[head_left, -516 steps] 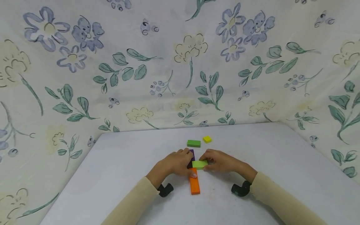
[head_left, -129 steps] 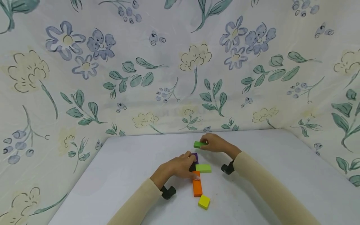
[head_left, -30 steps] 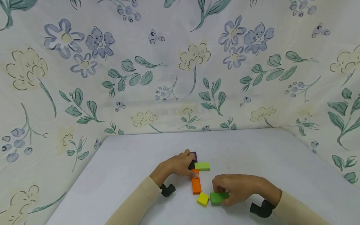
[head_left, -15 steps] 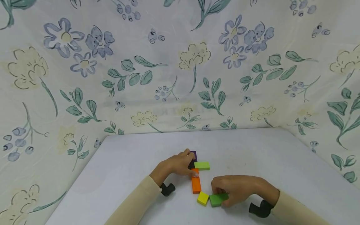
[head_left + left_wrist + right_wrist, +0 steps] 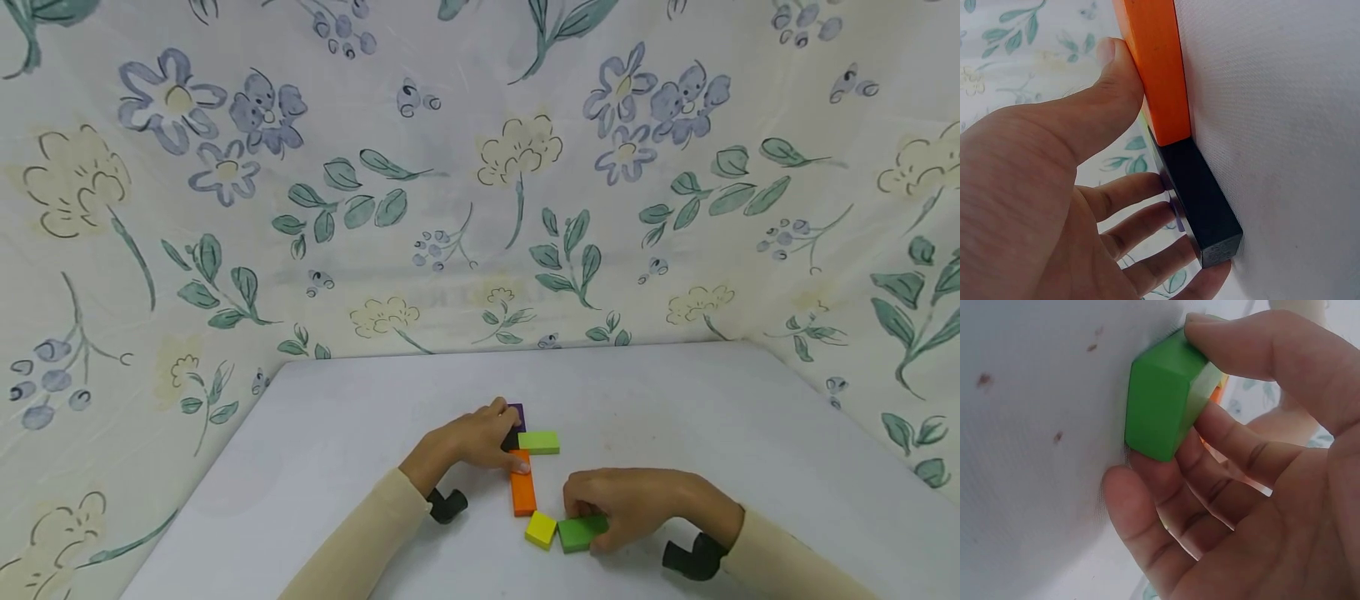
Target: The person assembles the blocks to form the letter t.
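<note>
My left hand [image 5: 471, 437] rests over the blocks, its thumb on the orange block [image 5: 523, 493] and its other fingertips touching the black block [image 5: 1200, 197] and the purple block [image 5: 519, 417]. The left fingers partly cover the black and purple blocks. A light green block [image 5: 540, 442] juts rightward from this group. With thumb and fingers, my right hand [image 5: 626, 502] pinches the green block [image 5: 576, 534] on the table. That block's left end meets or nearly meets the yellow block [image 5: 541, 531], which sits turned at an angle by the near end of the orange one.
A white table [image 5: 375, 383] lies under everything. Floral fabric [image 5: 450, 183] stands behind it and along its sides. Black wrist devices [image 5: 693, 557] are worn on both arms. In the right wrist view, small brown specks [image 5: 985, 379] mark the surface.
The yellow block, then the green block, have come from the back of the table to the near side. Lately the right hand has shifted the green block slightly left toward the yellow one. The left hand stays.
</note>
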Motion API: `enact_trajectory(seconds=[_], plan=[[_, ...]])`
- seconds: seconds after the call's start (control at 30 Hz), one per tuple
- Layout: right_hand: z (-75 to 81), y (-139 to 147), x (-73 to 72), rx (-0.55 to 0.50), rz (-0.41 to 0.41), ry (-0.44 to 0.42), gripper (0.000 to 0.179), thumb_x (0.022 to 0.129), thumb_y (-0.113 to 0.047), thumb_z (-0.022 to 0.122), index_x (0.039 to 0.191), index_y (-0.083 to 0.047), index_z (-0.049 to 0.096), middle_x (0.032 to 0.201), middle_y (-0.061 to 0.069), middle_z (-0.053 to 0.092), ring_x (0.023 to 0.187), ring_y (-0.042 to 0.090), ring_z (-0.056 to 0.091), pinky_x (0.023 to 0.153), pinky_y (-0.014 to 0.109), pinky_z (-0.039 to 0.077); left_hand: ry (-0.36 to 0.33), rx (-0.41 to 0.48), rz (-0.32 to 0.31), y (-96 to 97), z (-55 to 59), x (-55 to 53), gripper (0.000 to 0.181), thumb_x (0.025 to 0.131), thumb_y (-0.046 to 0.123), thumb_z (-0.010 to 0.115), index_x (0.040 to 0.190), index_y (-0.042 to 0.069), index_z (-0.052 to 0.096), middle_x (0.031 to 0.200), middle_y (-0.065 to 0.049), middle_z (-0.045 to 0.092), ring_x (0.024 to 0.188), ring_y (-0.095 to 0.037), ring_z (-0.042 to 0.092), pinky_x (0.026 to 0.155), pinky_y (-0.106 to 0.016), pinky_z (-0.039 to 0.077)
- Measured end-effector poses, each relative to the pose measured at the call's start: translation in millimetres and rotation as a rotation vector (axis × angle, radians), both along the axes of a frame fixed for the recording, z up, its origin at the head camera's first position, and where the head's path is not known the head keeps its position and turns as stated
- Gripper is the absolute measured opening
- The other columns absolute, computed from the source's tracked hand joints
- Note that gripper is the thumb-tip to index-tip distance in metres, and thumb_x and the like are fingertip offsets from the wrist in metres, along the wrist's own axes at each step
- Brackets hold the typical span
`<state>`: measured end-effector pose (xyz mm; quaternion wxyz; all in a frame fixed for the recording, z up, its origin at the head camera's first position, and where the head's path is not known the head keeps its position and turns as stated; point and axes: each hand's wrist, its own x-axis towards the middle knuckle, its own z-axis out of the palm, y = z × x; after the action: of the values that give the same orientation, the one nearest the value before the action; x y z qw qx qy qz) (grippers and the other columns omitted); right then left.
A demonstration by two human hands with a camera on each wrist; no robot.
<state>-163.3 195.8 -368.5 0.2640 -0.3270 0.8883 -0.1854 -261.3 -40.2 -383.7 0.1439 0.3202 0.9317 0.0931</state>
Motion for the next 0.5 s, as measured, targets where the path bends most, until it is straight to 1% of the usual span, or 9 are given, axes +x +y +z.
enact_trajectory(seconds=[0.2,0.3,0.37,0.43,0.5], plan=[[0.3,-0.5,-2.5,0.022,-0.007,-0.010,0.030,0.084,-0.021,0.081,0.103,-0.027,0.060,0.093,-0.015,0.051,0.082,-0.001,0.051,0.081,0.015,0.050,0.007,-0.005,0.015,-1.7,-0.5,-0.9,0.077,0.082,0.062,0.072,0.137,0.012,0.053,0.137,-0.009,0.048,0.113,-0.019,0.053,0.106,-0.041,0.049],[-0.1,-0.1,-3.0,0.040,-0.008,-0.014,0.033,0.083,-0.023,0.082,0.105,-0.030,0.058,0.098,-0.016,0.049,0.085,-0.002,0.050,0.084,0.015,0.049,0.000,-0.010,0.024,-2.6,-1.8,-1.1,0.079,0.082,0.063,0.071,0.139,0.012,0.052,0.140,-0.009,0.047,0.116,-0.020,0.053,0.107,-0.042,0.048],[-0.2,0.6,-2.7,0.045,-0.012,-0.023,0.035,0.082,-0.024,0.083,0.105,-0.031,0.057,0.100,-0.016,0.048,0.087,-0.002,0.050,0.085,0.015,0.049,-0.009,-0.015,0.026,-2.6,-2.2,-0.3,0.081,0.082,0.064,0.070,0.141,0.012,0.051,0.145,-0.011,0.045,0.122,-0.022,0.052,0.110,-0.043,0.046],[0.7,1.5,-3.0,0.041,-0.007,-0.031,0.036,0.082,-0.026,0.084,0.106,-0.031,0.057,0.103,-0.016,0.048,0.088,-0.002,0.050,0.086,0.015,0.049,-0.015,-0.022,0.028,-1.6,-1.5,1.0,0.082,0.083,0.064,0.070,0.142,0.011,0.050,0.148,-0.012,0.043,0.126,-0.023,0.051,0.111,-0.044,0.045],[2.2,3.2,-4.8,0.028,0.006,-0.035,0.036,0.082,-0.028,0.084,0.106,-0.030,0.057,0.104,-0.015,0.048,0.088,-0.002,0.051,0.086,0.015,0.049,-0.009,-0.038,0.027,0.3,0.7,2.5,0.081,0.084,0.063,0.069,0.143,0.010,0.049,0.148,-0.011,0.043,0.126,-0.023,0.050,0.112,-0.043,0.044]])
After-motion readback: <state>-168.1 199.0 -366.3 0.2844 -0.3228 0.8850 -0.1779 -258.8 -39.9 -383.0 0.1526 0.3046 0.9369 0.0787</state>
